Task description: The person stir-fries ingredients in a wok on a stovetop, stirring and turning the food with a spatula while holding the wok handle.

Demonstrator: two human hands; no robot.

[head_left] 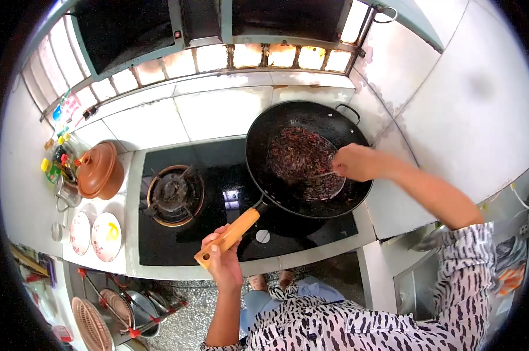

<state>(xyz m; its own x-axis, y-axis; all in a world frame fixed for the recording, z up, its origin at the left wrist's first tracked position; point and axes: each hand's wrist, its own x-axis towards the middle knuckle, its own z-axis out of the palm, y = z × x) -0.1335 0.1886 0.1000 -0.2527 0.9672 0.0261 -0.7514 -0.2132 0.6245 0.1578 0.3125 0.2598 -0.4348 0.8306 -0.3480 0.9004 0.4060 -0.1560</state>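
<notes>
My left hand (223,255) is wrapped round the light wooden handle (232,234) of a black wok (264,188). The wok sits over the right side of the black glass stove. Inside it lies a dark, shredded food mix (296,153) with small red bits. My right hand (353,162) is closed over the wok's right side, gripping a thin utensil (323,174) whose end reaches into the food. What kind of utensil it is, I cannot make out.
Left of the wok is a bare burner (175,195) on the stove (218,175). A lidded brown clay pot (101,171), two plates (106,237) and several bottles (53,171) stand on the left counter. Below are baskets on a rack (95,322). Tiled walls close in behind and right.
</notes>
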